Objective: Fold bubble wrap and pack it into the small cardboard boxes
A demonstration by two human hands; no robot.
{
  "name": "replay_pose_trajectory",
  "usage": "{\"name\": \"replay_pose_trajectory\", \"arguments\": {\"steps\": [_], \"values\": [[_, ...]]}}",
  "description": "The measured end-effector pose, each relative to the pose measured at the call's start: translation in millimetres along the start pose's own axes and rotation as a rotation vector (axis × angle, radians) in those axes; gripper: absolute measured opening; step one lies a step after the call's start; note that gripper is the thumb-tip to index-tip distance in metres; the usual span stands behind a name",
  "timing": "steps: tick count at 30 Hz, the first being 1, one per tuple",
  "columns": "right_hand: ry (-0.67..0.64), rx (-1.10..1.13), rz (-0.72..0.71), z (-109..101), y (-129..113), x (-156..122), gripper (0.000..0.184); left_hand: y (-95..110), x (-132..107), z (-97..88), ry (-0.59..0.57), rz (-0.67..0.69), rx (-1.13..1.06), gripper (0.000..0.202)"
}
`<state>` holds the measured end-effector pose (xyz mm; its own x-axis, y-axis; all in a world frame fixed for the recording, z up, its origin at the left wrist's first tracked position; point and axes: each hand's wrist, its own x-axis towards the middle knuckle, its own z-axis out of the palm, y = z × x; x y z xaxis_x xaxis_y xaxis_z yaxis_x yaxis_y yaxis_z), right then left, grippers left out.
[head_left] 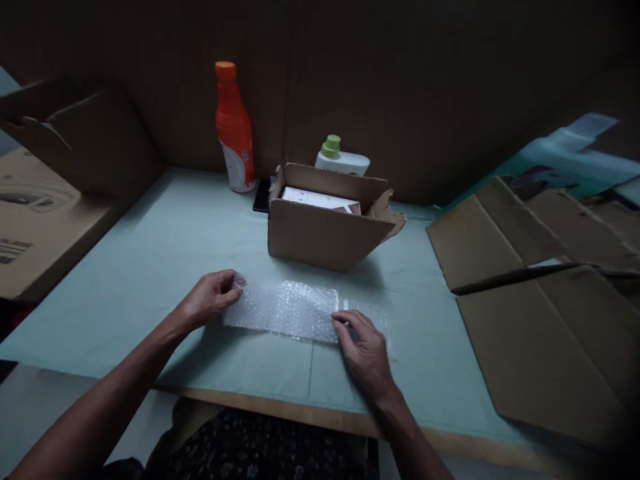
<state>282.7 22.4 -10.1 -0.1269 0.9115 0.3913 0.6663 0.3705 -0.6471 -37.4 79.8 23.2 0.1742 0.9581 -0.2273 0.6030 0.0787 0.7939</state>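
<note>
A strip of clear bubble wrap (pixel 287 310) lies across the green cloth, between my two hands. My left hand (pixel 213 297) pinches its left end between thumb and fingers, with that end raised a little off the cloth. My right hand (pixel 363 343) is closed at the wrap's right part, thumb and fingertips together on an edge of it. A flat piece of the wrap reaches out to the right past this hand. Just beyond the wrap stands an open cardboard box (pixel 320 233) with a white box (pixel 320 199) inside.
An orange bottle (pixel 235 130) and a white bottle with a green cap (pixel 345 160) stand at the back, near a black phone-like object (pixel 261 195). Cardboard boxes (pixel 540 333) and a teal bottle (pixel 550 160) occupy the right. More cardboard (pixel 45 220) is on the left.
</note>
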Motion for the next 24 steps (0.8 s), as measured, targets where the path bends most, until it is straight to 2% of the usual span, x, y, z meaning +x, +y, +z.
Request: {"name": "replay_pose_trajectory", "arguments": {"steps": [2,4,7,9,11,14,17,21,24], "values": [[-0.082,-0.138,-0.065,12,2,-2,0.017,-9,1,1.5,0.028,-0.057,0.245,0.014],[-0.120,-0.238,-0.086,12,6,-5,0.019,-17,-1,1.4,0.019,-0.102,0.367,0.016],[-0.068,-0.334,-0.014,-11,23,-10,0.023,-26,-4,-1.0,0.050,-0.067,0.419,0.041],[-0.010,-0.456,0.096,-31,40,-15,0.030,-29,-1,-2.2,0.099,0.015,0.485,0.058],[0.001,-0.581,0.210,-48,57,-21,0.039,-29,5,-1.5,0.089,0.092,0.548,0.064],[-0.047,-0.593,0.266,-54,72,-26,0.040,-24,17,2.8,-0.054,0.066,0.617,0.054],[-0.087,-0.517,0.189,-50,72,-20,0.030,-17,15,8.4,-0.137,0.025,0.662,0.029],[-0.052,-0.553,0.103,-62,69,5,0.027,-8,-19,26.9,-0.112,0.085,0.501,0.021],[-0.009,-0.606,0.081,-80,77,37,0.028,6,-52,61.1,-0.180,0.018,0.136,0.022]]}}
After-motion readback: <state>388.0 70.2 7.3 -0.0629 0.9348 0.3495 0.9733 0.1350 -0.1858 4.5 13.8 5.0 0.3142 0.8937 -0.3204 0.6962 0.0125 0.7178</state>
